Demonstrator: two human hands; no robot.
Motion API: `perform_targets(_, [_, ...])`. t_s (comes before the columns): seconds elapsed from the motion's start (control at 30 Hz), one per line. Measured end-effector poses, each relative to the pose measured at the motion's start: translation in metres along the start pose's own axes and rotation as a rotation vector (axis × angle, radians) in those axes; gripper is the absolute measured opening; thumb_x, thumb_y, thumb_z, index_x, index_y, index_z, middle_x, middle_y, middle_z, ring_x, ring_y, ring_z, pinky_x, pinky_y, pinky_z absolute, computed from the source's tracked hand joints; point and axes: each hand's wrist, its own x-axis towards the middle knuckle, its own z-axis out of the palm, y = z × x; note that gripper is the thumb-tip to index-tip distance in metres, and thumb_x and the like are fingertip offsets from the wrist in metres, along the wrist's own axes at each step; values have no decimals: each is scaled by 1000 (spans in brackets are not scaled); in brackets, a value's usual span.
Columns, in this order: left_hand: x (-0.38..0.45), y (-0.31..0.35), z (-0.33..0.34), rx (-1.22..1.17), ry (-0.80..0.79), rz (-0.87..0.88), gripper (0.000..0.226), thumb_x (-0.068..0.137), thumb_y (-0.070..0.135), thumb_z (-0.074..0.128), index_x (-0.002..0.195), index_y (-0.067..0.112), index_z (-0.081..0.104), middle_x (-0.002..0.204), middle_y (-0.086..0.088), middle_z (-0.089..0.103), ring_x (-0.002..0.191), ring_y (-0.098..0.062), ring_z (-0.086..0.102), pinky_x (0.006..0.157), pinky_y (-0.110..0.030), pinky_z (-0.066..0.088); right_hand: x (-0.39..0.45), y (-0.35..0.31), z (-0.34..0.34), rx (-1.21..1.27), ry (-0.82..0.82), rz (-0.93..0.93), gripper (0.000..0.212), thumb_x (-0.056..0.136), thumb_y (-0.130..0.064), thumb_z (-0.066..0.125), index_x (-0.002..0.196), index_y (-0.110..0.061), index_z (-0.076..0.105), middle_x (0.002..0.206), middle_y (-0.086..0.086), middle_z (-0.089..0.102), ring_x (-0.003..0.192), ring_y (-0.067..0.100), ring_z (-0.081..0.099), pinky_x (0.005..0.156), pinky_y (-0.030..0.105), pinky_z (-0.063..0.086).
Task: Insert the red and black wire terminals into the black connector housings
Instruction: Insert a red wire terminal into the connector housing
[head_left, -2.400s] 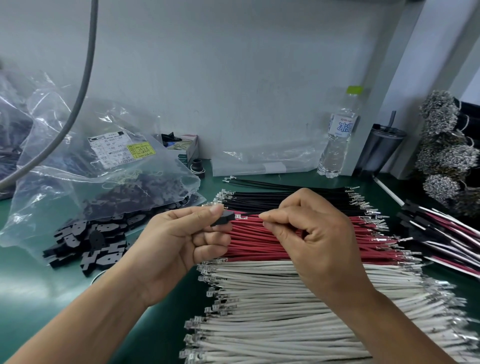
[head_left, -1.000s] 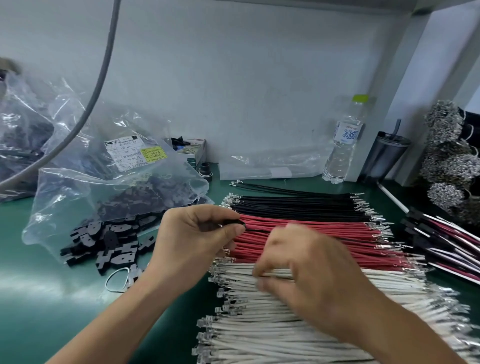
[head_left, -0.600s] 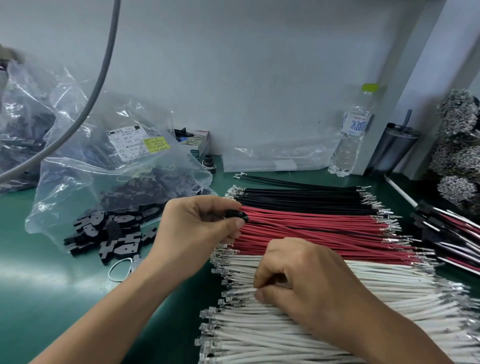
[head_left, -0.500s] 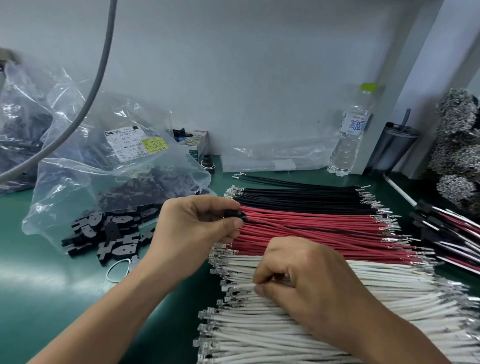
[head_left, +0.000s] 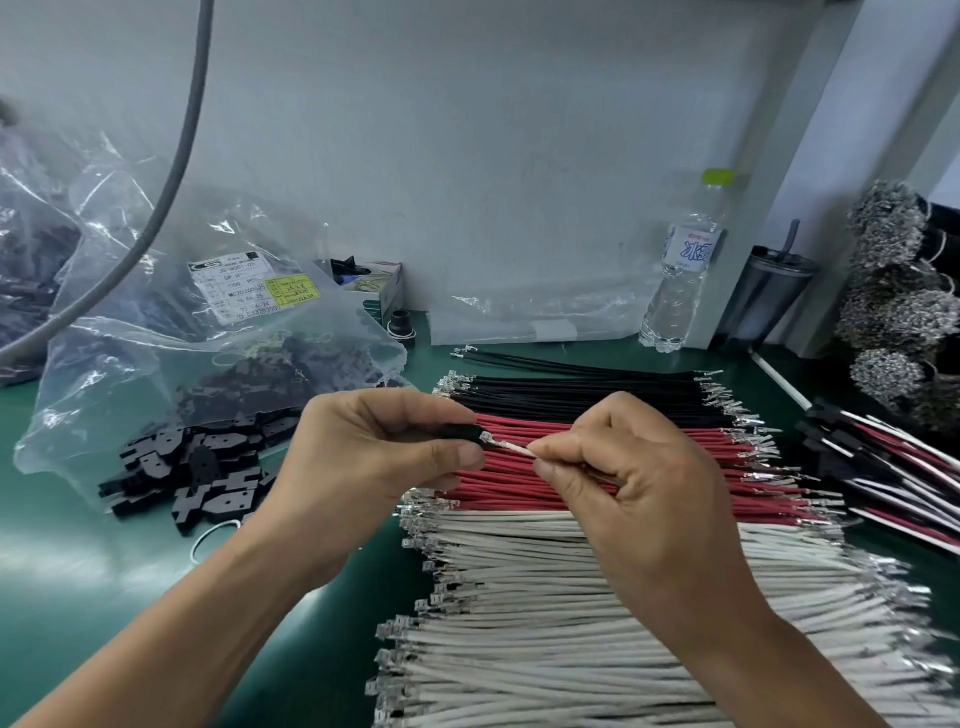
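Left hand (head_left: 363, 462) pinches small black plastic connector housing (head_left: 460, 432); right hand (head_left: 634, 483) pinches thin white wire (head_left: 511, 447), metal terminal at the housing, above red wire row (head_left: 597, 483).

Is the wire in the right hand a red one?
No, the right hand pinches a white wire, its metal terminal at the black housing held by the left hand.

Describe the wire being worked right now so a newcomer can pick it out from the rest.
Start at the three bands of wires on the green mat: black wires farthest, red wires in the middle, white wires nearest. Above the red band, the right hand pinches one white wire, its metal terminal at the black housing held by the left hand. It is the only white wire lifted off the pile.
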Motion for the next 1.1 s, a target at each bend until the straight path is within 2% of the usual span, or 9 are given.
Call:
perform_targets(0.27, [0, 2, -2, -8, -21, -16, 35, 51, 16, 89, 86, 11, 83, 84, -19, 79, 76, -30, 78, 65, -28, 62, 1, 1, -1, -9, 9, -71, 6, 91, -24, 73, 90, -24, 79, 81, -13, 57, 73, 12, 61, 57, 36, 51])
perform_targets(0.7, [0, 3, -3, -9, -35, -43, 35, 52, 16, 90, 86, 11, 83, 86, -19, 79, 75, -29, 78, 63, -28, 62, 1, 1, -1, -30, 79, -89, 4, 88, -21, 75, 88, -22, 79, 80, -14, 57, 72, 13, 60, 55, 35, 51])
perform_targets(1.1, [1, 3, -7, -22, -45, -56, 35, 54, 15, 91, 87, 10, 83, 86, -21, 78, 74, -29, 78, 63, -29, 62, 1, 2, -4, 24, 67, -101, 4, 88, -20, 76, 87, -20, 80, 80, -12, 58, 72, 14, 61, 56, 35, 51])
